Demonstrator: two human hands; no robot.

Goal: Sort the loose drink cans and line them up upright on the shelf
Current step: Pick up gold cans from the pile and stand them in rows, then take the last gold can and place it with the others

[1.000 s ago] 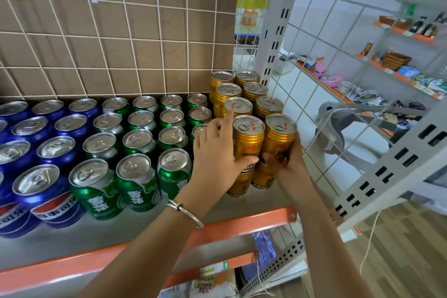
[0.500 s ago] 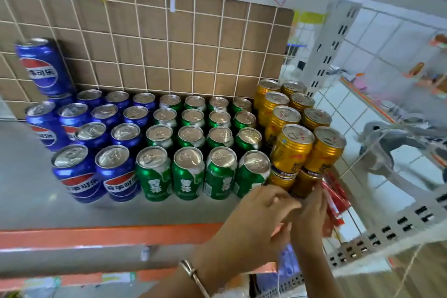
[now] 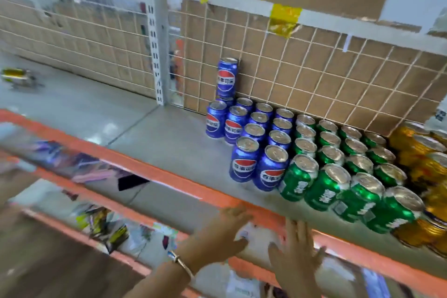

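The shelf [image 3: 150,138] is a grey board with an orange front lip [image 3: 169,178], and all the cans sit on its right half, packed against the wire grid [image 3: 314,75] backed with brown card. The blue cans [image 3: 256,133] stand upright, tops up, in two close rows running from near to far, with two more just to their left. One more blue can [image 3: 227,77] is stacked upright on top of the farthest ones, touching the grid.

Right of the blue block, and touching it, the green cans [image 3: 338,159] stand in four rows. Right of those the gold cans [image 3: 420,152] run off the frame edge; they are blurred, and the near ones seem stacked two high.

Both hands are low and near, in front of the orange lip and well apart from the cans. The left hand [image 3: 217,232] has its fingers straight and spread, its grip wide and holding nothing, with fingertips over the lip; contact cannot be made out. A metal bangle [image 3: 181,262] sits on that wrist. The right hand [image 3: 297,254] is just beside it to the right, its grip likewise loose and empty.

A white slotted post [image 3: 156,55] rises at the back left of the cans. Far left on the shelf lies a small blurred object [image 3: 14,75]. A lower shelf [image 3: 154,205] carries blurred packets [image 3: 104,227].
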